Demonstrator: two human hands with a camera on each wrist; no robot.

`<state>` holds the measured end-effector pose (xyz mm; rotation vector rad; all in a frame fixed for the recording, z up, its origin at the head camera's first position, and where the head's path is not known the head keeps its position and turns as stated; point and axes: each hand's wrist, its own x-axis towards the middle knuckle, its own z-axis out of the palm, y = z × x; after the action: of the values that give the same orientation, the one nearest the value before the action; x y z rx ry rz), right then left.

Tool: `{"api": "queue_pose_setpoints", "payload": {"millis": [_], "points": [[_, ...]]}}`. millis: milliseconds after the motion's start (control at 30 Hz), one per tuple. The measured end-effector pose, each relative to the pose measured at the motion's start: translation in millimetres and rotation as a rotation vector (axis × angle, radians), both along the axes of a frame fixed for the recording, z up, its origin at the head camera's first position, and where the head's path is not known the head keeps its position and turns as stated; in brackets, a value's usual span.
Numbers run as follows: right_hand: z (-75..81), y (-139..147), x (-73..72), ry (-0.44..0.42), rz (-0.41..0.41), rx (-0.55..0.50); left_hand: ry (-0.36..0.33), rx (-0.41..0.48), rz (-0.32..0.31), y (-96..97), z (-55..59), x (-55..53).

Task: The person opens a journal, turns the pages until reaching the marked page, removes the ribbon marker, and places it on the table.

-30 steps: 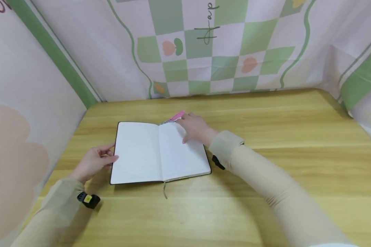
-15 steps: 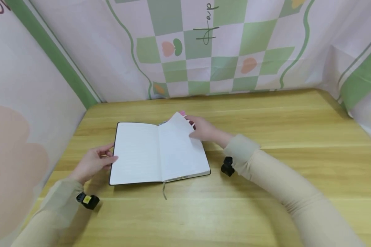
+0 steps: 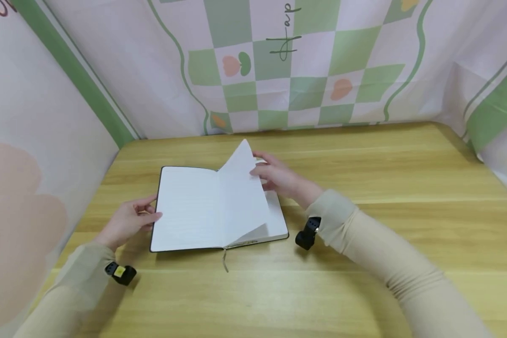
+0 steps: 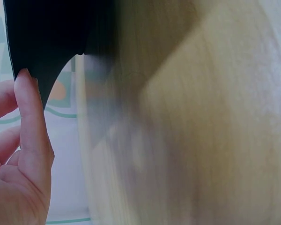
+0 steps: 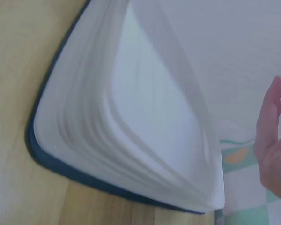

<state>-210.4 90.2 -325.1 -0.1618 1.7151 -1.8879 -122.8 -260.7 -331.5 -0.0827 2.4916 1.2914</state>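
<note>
An open notebook (image 3: pixel 190 211) with a dark cover and blank-looking, faintly lined pages lies on the wooden table. My left hand (image 3: pixel 128 219) pinches the outer edge of its left side, thumb on top; the left wrist view shows the thumb against the dark cover (image 4: pixel 47 33). At the upper right my right hand (image 3: pixel 280 178) holds the edge of a lifted page (image 3: pixel 242 192), thumb on its face and other fingers partly hidden behind. In the right wrist view the page block (image 5: pixel 79 126) fans apart beneath the raised page.
A thin ribbon bookmark (image 3: pixel 225 260) hangs from the bottom of the spine. The wooden table (image 3: pixel 384 173) extends around the notebook. Behind it hangs a green-and-white checked curtain (image 3: pixel 300 61), with another patterned cloth (image 3: pixel 46 117) along the left.
My right hand has taken the right page by its edge and raised it off the stack. A pink item at the notebook's top edge has gone out of sight. The left hand stays put.
</note>
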Motion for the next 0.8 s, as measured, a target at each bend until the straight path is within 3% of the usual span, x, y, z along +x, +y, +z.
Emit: {"api": "queue_pose_setpoints", "payload": {"millis": [133,267,367,633,800], "points": [[4.1,-11,4.6,-0.004,0.074,-0.034,0.005,0.002,-0.002,-0.1,1.0,0.5],[5.0,-24,8.4,0.054,0.177,0.058,0.004,0.002,-0.006,0.1,2.8,0.3],[5.2,-34,12.5,0.156,0.258,0.201,0.002,0.006,-0.005,0.2,3.6,-0.7],[1.8,-63,26.9,0.552,0.444,0.595,-0.006,0.017,0.002,-0.7,3.6,-1.8],[-1.9,-77,39.6,0.669,0.620,0.865,-0.003,0.019,0.006,-0.4,0.8,0.0]]}}
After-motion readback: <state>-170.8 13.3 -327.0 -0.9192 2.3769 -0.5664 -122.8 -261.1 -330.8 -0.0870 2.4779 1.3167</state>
